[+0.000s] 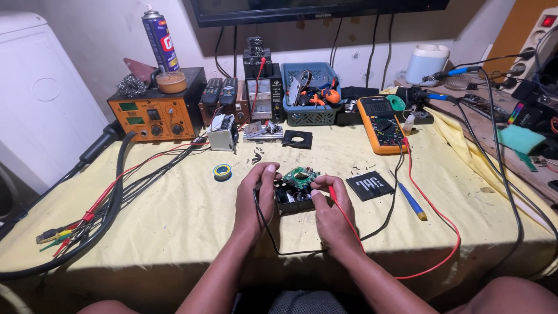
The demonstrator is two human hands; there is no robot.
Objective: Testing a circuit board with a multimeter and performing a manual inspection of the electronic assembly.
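**Head view: two hands probing a small open electronic box**

Head view looks down on a surface draped in pale yellow cloth (174,215). At the middle lies a small black plastic box with a green circuit board (297,187) showing on top, resting on the cloth just in front of the person. The left hand (256,195) is curled against the left side of the box, fingers closed around a black test probe whose black lead (264,232) loops down toward the near edge. The right hand (328,203) sits at the right side of the box, fingers pinched on a red test probe (332,191), with its red lead (433,212) running off to the right and back to an orange-cased digital multimeter (381,123) lying further back.

Just right of the box lies a flat black square cover plate (369,186), and beside that a blue pen-like tool with a yellow tip (411,200). Left of the box sits a small spool of solder wire (222,171). Along the back stand an orange rework station (157,113), a blue plastic basket of tools (308,93) and a tall spray can (161,40). A thick black hose and a bundle of cables (110,197) trail off at the left.
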